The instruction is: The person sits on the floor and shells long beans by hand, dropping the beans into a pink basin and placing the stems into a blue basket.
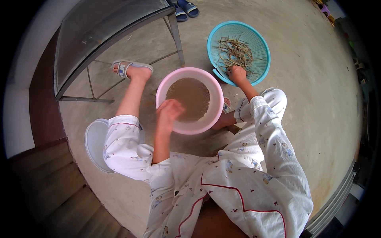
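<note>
My left hand (171, 110) is over the near left part of a pink basin (218, 104) and smeared by motion. Its fingers are too blurred to tell whether they hold anything. Murky brown water (188, 97) fills the bottom of the basin, with dark bits around its edge. To the right and farther off, my right hand (237, 74) reaches into a teal plastic basket (260, 59). Its fingers are curled at the near edge of a loose pile of thin brown stalks (237, 51). What those fingers pinch, if anything, is hidden.
A metal-framed table (119, 37) with a glassy top stands at the far left. Beside my left leg sits a pale bucket (95, 144). Dark blue slippers (186, 10) lie beyond the table leg. My sandalled foot (133, 70) is left of the basin.
</note>
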The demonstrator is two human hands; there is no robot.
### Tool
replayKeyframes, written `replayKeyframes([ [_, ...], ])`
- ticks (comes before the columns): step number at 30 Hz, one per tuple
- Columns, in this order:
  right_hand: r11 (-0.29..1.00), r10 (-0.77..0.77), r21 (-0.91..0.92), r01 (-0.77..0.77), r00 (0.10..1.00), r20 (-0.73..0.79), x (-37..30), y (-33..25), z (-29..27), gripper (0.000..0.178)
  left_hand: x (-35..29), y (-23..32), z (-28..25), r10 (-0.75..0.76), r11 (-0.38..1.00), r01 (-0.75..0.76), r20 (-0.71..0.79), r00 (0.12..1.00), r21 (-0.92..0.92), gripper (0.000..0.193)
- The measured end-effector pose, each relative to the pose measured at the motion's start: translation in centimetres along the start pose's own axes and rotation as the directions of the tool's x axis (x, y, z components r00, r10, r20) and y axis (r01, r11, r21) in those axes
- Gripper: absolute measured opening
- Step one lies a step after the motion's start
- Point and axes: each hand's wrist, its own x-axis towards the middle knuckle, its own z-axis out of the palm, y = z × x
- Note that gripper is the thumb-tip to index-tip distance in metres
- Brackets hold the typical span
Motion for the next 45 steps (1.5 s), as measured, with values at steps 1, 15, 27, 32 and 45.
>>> replayKeyframes([
  [1,0.998,-0.012,-0.055,0.014,0.999,0.033,0.4,0.0,0.2,0.016,-0.1,-0.1,0.0,-0.006,1.000,0.006,0.007,1.000,0.017,0.012],
  [15,0.869,0.061,0.493,0.043,0.979,-0.193,-0.1,0.1,-6.9,0.009,-0.2,-0.2,0.4,-0.046,0.996,0.051,-0.062,0.997,0.071,0.007],
  [27,-0.554,-0.131,0.723,-0.413,0.901,0.415,-10.7,-15.6,-10.0,0.009,-1.2,-0.4,2.5,-0.054,0.982,0.063,-0.056,0.997,0.177,0.024],
  [32,-0.592,-0.212,0.631,-0.501,0.852,0.478,-13.2,-19.1,-8.4,0.011,-1.4,-0.5,2.1,0.041,0.999,-0.041,-0.024,0.999,-0.011,0.023],
  [45,0.493,-0.319,0.867,0.075,0.942,0.100,-13.0,-18.2,-8.1,0.013,-0.7,0.0,1.1,0.034,0.967,-0.022,-0.042,0.999,0.253,0.020],
])
